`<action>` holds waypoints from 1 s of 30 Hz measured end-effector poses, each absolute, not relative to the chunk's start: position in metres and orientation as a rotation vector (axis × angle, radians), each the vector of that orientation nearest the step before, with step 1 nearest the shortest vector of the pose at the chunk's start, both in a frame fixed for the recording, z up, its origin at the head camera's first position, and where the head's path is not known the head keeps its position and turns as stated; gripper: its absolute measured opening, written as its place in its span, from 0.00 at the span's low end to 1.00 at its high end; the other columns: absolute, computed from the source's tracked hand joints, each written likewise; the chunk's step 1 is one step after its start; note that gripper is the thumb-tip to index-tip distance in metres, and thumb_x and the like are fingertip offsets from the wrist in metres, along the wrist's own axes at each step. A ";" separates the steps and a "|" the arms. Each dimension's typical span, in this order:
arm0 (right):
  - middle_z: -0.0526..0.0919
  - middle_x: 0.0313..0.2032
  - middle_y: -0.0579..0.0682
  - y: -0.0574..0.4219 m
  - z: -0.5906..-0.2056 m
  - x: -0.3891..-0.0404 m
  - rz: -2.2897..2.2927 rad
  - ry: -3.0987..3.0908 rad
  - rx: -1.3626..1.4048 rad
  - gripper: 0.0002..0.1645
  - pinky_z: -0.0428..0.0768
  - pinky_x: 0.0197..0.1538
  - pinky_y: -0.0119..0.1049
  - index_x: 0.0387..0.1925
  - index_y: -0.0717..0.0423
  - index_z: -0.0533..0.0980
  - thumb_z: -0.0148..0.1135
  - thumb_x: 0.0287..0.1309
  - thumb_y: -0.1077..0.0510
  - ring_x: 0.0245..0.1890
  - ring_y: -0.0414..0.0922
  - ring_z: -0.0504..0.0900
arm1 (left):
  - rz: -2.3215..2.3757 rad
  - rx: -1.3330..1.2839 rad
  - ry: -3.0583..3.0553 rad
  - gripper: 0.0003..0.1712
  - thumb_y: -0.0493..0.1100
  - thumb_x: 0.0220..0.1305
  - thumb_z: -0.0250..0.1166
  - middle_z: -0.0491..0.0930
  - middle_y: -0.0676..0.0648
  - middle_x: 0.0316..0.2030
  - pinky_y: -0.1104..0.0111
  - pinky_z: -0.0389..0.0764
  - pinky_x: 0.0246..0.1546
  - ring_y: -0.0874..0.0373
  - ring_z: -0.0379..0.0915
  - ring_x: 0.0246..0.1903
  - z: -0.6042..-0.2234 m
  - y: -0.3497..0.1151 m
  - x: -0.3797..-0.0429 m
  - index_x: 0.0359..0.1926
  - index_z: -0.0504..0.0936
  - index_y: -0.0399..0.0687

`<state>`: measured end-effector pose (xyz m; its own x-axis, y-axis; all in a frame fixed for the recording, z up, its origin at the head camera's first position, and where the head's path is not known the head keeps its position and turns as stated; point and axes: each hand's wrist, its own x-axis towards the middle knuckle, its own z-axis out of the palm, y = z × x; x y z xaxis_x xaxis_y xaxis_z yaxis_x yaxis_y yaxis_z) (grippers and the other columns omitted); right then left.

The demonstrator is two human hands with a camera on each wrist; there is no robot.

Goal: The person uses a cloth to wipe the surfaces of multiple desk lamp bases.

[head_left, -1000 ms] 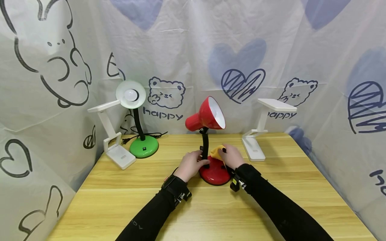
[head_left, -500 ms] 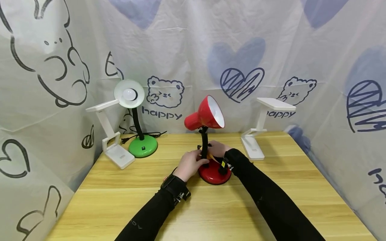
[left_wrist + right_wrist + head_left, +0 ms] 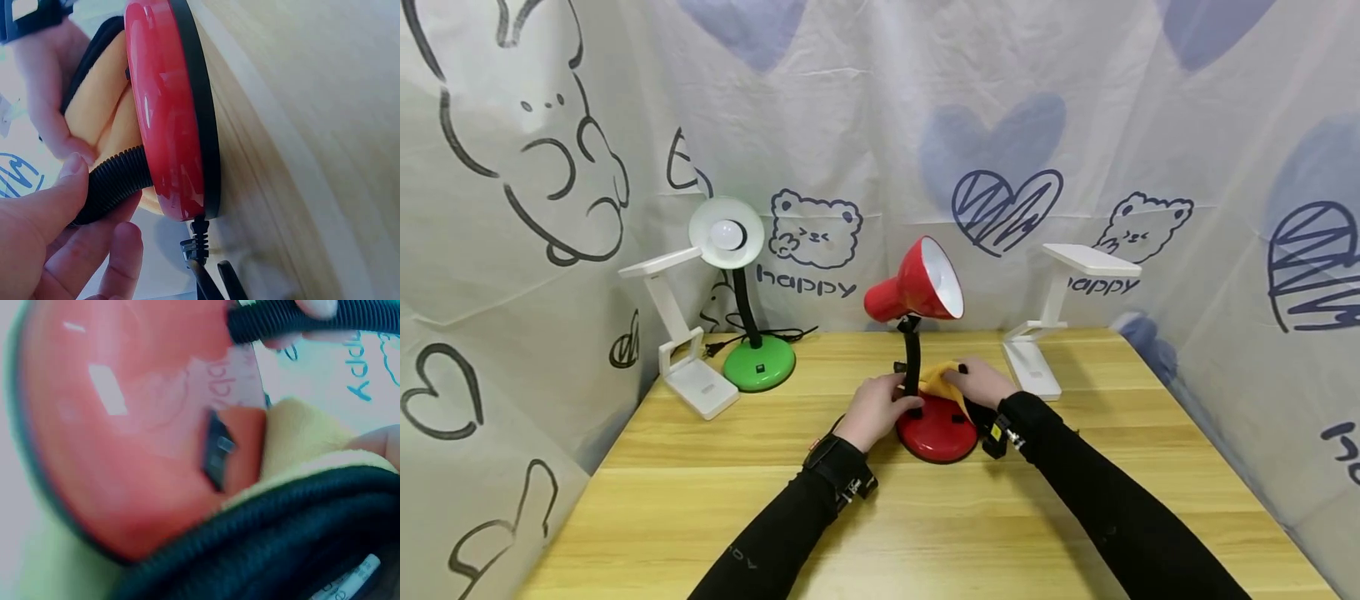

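A red desk lamp (image 3: 925, 283) stands upright on the table, its shade tipped up to the right. My left hand (image 3: 872, 412) grips its black ribbed neck (image 3: 119, 181) low down, between thumb and fingers. On the neck's other side, my right hand (image 3: 981, 383) holds a yellow cloth (image 3: 937, 381) with black edging. In the left wrist view, that cloth lies against the red base (image 3: 165, 106). The right wrist view is blurred; a black switch (image 3: 217, 450) shows on the base beside the cloth, and most of the right fingers are hidden.
To the left stand a green lamp (image 3: 760, 364) and a white folding lamp (image 3: 702, 387); a black cord lies behind them. Another white folding lamp (image 3: 1032, 371) stands to the right. A printed curtain (image 3: 880, 125) surrounds the wooden table (image 3: 925, 542).
My right hand went leftward behind the lamp's neck, then came back to the right with the cloth. My left hand has kept its hold on the neck.
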<state>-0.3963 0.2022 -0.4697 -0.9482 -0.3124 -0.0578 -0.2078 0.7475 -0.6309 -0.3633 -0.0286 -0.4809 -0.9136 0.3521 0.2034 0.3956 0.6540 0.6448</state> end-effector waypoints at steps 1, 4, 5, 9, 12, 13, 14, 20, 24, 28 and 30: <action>0.82 0.39 0.57 0.202 -0.471 -0.391 -0.971 2.783 -0.420 0.23 0.75 0.46 0.39 0.54 0.56 0.79 0.49 0.73 0.46 0.37 0.48 0.78 | -1.113 -0.639 -2.803 0.14 0.54 0.68 0.67 0.85 0.53 0.31 0.72 0.72 0.28 0.62 0.75 0.26 -0.481 -0.028 -0.363 0.48 0.84 0.54; 0.82 0.58 0.59 0.197 -0.476 -0.373 -0.894 2.800 -0.434 0.27 0.75 0.41 0.36 0.68 0.48 0.74 0.50 0.73 0.44 0.40 0.50 0.81 | -1.096 -0.649 -2.797 0.14 0.54 0.68 0.67 0.86 0.52 0.33 0.71 0.74 0.30 0.62 0.77 0.29 -0.480 -0.028 -0.364 0.48 0.84 0.53; 0.78 0.64 0.59 0.195 -0.477 -0.368 -0.877 2.798 -0.452 0.29 0.74 0.38 0.37 0.70 0.46 0.71 0.51 0.73 0.45 0.37 0.52 0.81 | -1.089 -0.649 -2.795 0.14 0.54 0.68 0.66 0.87 0.51 0.33 0.71 0.74 0.31 0.61 0.78 0.29 -0.480 -0.028 -0.364 0.48 0.84 0.53; 0.65 0.75 0.57 0.190 -0.480 -0.346 -0.733 2.842 -0.580 0.30 0.78 0.54 0.45 0.72 0.44 0.68 0.53 0.72 0.48 0.56 0.55 0.81 | -1.053 -0.626 -2.792 0.15 0.53 0.68 0.67 0.87 0.51 0.33 0.69 0.77 0.33 0.60 0.80 0.31 -0.481 -0.028 -0.364 0.48 0.85 0.52; 0.66 0.74 0.61 0.191 -0.479 -0.328 -0.677 2.856 -0.694 0.29 0.68 0.71 0.58 0.71 0.50 0.70 0.55 0.70 0.52 0.69 0.60 0.72 | -1.029 -0.612 -2.804 0.17 0.54 0.67 0.67 0.87 0.51 0.34 0.68 0.78 0.34 0.60 0.81 0.32 -0.482 -0.028 -0.364 0.51 0.84 0.50; 0.67 0.73 0.61 0.191 -0.478 -0.322 -0.656 2.864 -0.719 0.29 0.62 0.75 0.59 0.70 0.51 0.71 0.56 0.70 0.52 0.73 0.59 0.68 | -1.021 -0.611 -2.808 0.18 0.54 0.67 0.67 0.87 0.50 0.34 0.67 0.78 0.35 0.59 0.81 0.32 -0.482 -0.028 -0.364 0.51 0.84 0.49; 0.67 0.73 0.61 0.192 -0.477 -0.316 -0.652 2.862 -0.736 0.29 0.61 0.75 0.59 0.70 0.52 0.71 0.56 0.70 0.53 0.73 0.58 0.68 | -1.016 -0.607 -2.812 0.19 0.54 0.67 0.67 0.87 0.50 0.35 0.67 0.79 0.36 0.59 0.81 0.33 -0.482 -0.027 -0.364 0.52 0.84 0.49; 0.69 0.72 0.56 0.193 -0.472 -0.283 -0.620 2.834 -0.796 0.28 0.64 0.75 0.57 0.69 0.51 0.72 0.57 0.71 0.52 0.73 0.56 0.69 | -1.029 -0.585 -2.814 0.22 0.55 0.68 0.67 0.88 0.47 0.42 0.62 0.83 0.44 0.54 0.84 0.42 -0.482 -0.025 -0.361 0.56 0.84 0.47; 0.69 0.73 0.48 0.183 -0.472 -0.267 -0.591 2.775 -0.853 0.27 0.63 0.76 0.54 0.69 0.47 0.72 0.58 0.71 0.51 0.75 0.50 0.66 | -1.049 -0.598 -2.826 0.23 0.54 0.69 0.66 0.88 0.47 0.44 0.61 0.83 0.45 0.54 0.85 0.43 -0.483 -0.025 -0.360 0.58 0.83 0.47; 0.69 0.73 0.46 0.160 -0.476 -0.267 -0.544 2.751 -0.961 0.28 0.61 0.77 0.52 0.70 0.47 0.71 0.57 0.71 0.49 0.77 0.46 0.62 | -1.048 -0.597 -2.835 0.22 0.54 0.69 0.66 0.89 0.47 0.42 0.62 0.83 0.42 0.54 0.85 0.40 -0.481 -0.027 -0.359 0.57 0.83 0.47; 0.68 0.74 0.46 0.147 -0.479 -0.272 -0.519 2.758 -1.017 0.29 0.61 0.77 0.53 0.71 0.47 0.70 0.56 0.72 0.47 0.77 0.45 0.61 | -1.048 -0.604 -2.827 0.22 0.54 0.69 0.66 0.89 0.47 0.41 0.62 0.83 0.42 0.55 0.85 0.39 -0.481 -0.028 -0.359 0.57 0.82 0.47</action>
